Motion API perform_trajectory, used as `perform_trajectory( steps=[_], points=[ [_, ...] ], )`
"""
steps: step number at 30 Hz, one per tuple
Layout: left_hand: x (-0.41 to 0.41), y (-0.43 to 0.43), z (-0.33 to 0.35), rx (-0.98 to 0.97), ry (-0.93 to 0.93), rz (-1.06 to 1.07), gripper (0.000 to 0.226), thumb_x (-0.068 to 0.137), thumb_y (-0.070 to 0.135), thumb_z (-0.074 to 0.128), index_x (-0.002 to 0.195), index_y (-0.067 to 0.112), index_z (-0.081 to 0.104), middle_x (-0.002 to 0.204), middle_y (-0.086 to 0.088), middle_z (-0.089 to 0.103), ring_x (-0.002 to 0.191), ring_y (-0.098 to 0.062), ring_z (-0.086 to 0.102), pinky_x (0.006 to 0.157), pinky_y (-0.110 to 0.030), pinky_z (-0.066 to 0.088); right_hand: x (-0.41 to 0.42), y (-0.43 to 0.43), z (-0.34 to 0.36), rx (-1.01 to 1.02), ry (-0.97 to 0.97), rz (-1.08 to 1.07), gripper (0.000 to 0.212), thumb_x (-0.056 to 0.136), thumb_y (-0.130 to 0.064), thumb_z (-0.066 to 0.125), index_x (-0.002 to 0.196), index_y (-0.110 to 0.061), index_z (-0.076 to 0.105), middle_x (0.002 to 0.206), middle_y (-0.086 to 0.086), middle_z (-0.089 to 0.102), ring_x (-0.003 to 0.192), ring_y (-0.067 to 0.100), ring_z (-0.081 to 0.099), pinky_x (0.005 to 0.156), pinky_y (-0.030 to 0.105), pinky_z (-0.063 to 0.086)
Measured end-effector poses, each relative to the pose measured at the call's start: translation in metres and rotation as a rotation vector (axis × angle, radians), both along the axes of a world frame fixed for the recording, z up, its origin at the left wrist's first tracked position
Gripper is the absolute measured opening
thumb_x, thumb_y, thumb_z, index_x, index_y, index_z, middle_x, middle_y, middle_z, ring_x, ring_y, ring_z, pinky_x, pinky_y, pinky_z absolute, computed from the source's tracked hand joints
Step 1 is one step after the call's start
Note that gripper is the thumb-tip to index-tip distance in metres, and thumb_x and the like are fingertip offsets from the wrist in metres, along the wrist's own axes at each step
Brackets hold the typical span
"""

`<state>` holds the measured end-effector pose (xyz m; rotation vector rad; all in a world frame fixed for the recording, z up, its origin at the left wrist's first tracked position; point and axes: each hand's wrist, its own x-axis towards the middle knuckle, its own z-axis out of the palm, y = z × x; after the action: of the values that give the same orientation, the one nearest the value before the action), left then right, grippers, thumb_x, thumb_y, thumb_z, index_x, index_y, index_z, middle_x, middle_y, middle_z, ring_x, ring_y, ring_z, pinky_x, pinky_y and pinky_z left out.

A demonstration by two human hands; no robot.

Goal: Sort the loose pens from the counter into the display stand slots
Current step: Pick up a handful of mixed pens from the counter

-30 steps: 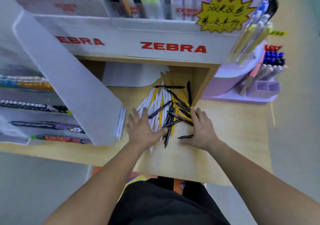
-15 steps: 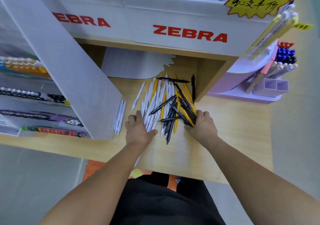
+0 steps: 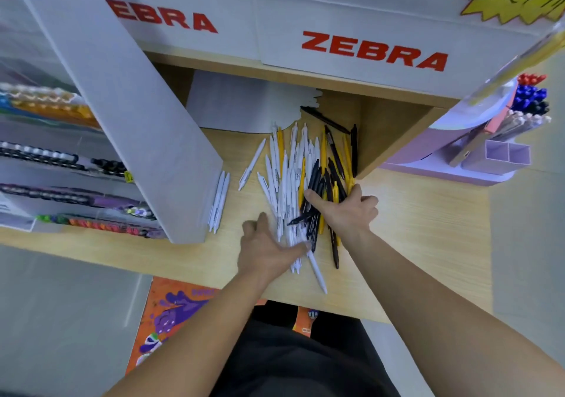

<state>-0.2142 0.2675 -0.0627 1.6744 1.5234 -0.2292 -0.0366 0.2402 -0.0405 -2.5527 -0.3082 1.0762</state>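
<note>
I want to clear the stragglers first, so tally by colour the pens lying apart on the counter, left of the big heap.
White: 3, a pair beside the white stand and a single nearer the heap
Yellow: 0
Black: 0
Total: 3

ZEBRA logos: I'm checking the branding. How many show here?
2. One ZEBRA logo is on the white stand front above the pens; the other is further left, its first letter hidden behind the slanted white panel. More may lie out of frame.
</note>
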Motion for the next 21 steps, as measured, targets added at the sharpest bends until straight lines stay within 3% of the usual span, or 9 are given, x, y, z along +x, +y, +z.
perform_trajectory(
  steps=[4, 7, 8, 10, 11, 13, 15, 19, 21],
  points=[
    [0.016, -0.011, -0.008, 0.031, 0.030, -0.106, 0.112, 0.075, 0.070, 0.076, 0.159, 0.018, 0.023, 0.140, -0.002, 0.038, 0.125, -0.025, 0.053, 0.087, -0.038, 0.054, -0.003, -0.004, -0.008, -0.063, -0.089, 0.112, 0.119, 0.061, -0.077, 0.078, 0.150, -0.017, 0.026, 0.136, 0.006, 0.025, 0.132, 0.030, 0.025, 0.098, 0.045, 0.043],
    [0.012, 0.010, 0.008, 0.251, 0.041, -0.173, 0.062, 0.086, 0.074, 0.051, 0.112, 0.018, 0.058, 0.117, -0.004, 0.054, 0.100, -0.025, 0.058, 0.071, -0.035, 0.050, -0.001, -0.008, -0.009, -0.045, -0.104, 0.127, 0.116, 0.065, -0.077, 0.076, 0.151, -0.016, 0.027, 0.138, 0.007, 0.027, 0.134, 0.031, 0.025, 0.099, 0.047, 0.043],
    [0.010, 0.023, 0.010, 0.388, 0.002, -0.155, 0.057, 0.088, 0.069, 0.048, 0.104, 0.015, 0.060, 0.115, -0.008, 0.056, 0.098, -0.027, 0.057, 0.071, -0.036, 0.050, 0.000, -0.008, -0.008, -0.020, -0.100, 0.117, 0.115, 0.067, -0.077, 0.075, 0.151, -0.015, 0.028, 0.139, 0.007, 0.028, 0.135, 0.031, 0.025, 0.101, 0.047, 0.043],
    [0.014, 0.058, 0.008, 0.536, -0.029, -0.140, 0.062, 0.093, 0.059, 0.052, 0.127, 0.007, 0.061, 0.133, -0.018, 0.053, 0.120, -0.038, 0.051, 0.094, -0.047, 0.051, 0.004, -0.009, -0.006, 0.031, -0.098, 0.093, 0.110, 0.070, -0.076, 0.074, 0.151, -0.014, 0.031, 0.139, 0.008, 0.031, 0.136, 0.032, 0.027, 0.103, 0.048, 0.041],
    [0.019, 0.076, 0.006, 0.497, -0.016, -0.166, 0.068, 0.097, 0.056, 0.055, 0.145, 0.007, 0.051, 0.148, -0.021, 0.045, 0.134, -0.041, 0.042, 0.108, -0.052, 0.043, 0.006, -0.009, -0.004, 0.051, -0.094, 0.082, 0.108, 0.071, -0.075, 0.074, 0.150, -0.013, 0.033, 0.140, 0.008, 0.033, 0.136, 0.032, 0.028, 0.105, 0.048, 0.040],
    [0.032, 0.104, -0.004, 0.369, 0.055, -0.203, 0.075, 0.102, 0.052, 0.055, 0.160, 0.011, 0.031, 0.160, -0.020, 0.034, 0.144, -0.042, 0.031, 0.116, -0.051, 0.033, 0.011, -0.010, -0.003, 0.084, -0.073, 0.068, 0.105, 0.073, -0.072, 0.075, 0.149, -0.013, 0.036, 0.140, 0.009, 0.036, 0.137, 0.033, 0.029, 0.109, 0.048, 0.038],
    [0.040, 0.117, -0.017, 0.367, 0.072, -0.163, 0.064, 0.105, 0.042, 0.055, 0.156, 0.009, 0.037, 0.151, -0.022, 0.044, 0.137, -0.043, 0.040, 0.109, -0.050, 0.039, 0.015, -0.012, -0.004, 0.094, -0.054, 0.054, 0.103, 0.073, -0.070, 0.076, 0.149, -0.012, 0.038, 0.139, 0.009, 0.038, 0.137, 0.033, 0.032, 0.111, 0.049, 0.039],
    [0.036, 0.118, -0.028, 0.254, -0.123, 0.182, 0.031, 0.105, 0.018, 0.057, 0.130, -0.001, 0.054, 0.118, -0.024, 0.064, 0.105, -0.040, 0.065, 0.081, -0.038, 0.051, 0.020, -0.014, -0.005, 0.115, -0.013, 0.050, 0.100, 0.077, -0.066, 0.076, 0.151, -0.012, 0.037, 0.143, 0.010, 0.038, 0.139, 0.033, 0.034, 0.111, 0.049, 0.041],
    [0.028, 0.110, -0.029, 0.218, -0.161, 0.262, 0.027, 0.104, 0.013, 0.056, 0.128, -0.001, 0.055, 0.108, -0.023, 0.069, 0.097, -0.037, 0.069, 0.079, -0.037, 0.055, 0.017, -0.020, -0.001, 0.135, -0.089, 0.133, 0.091, 0.083, -0.059, 0.074, 0.151, -0.011, 0.037, 0.142, 0.011, 0.038, 0.138, 0.032, 0.034, 0.108, 0.046, 0.041]
  ],
)
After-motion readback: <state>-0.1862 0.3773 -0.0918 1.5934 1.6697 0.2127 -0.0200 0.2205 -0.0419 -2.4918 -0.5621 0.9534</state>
